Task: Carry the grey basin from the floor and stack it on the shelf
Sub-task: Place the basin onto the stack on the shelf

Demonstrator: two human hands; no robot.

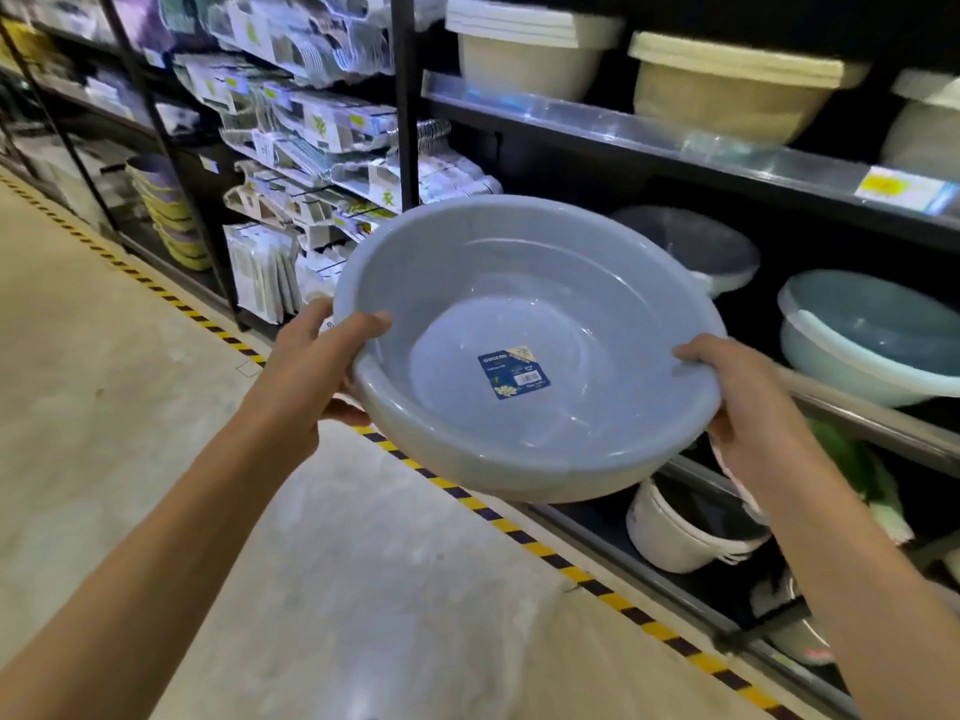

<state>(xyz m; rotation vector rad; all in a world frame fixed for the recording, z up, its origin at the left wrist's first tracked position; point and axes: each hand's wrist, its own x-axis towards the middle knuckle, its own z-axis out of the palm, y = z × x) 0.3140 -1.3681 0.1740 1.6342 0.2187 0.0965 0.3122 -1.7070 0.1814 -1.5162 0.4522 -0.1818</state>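
Note:
I hold a round grey basin [519, 283] in the air in front of a dark shelf unit, its open side tilted toward me. A blue label sticks to its inner bottom. My left hand [322, 366] grips the left rim, thumb over the edge. My right hand [737, 397] grips the right rim the same way. Behind the basin, on the middle shelf [872, 423], stands a grey basin [696, 246] partly hidden by the one I hold, and a pale blue basin [872, 335] stands to its right.
Cream basins [524, 49] and a beige stack [727, 90] fill the upper shelf. White tubs [680, 537] sit on the bottom shelf. Packaged goods [311, 127] hang at the left. Yellow-black tape [519, 535] runs along the concrete floor [156, 433].

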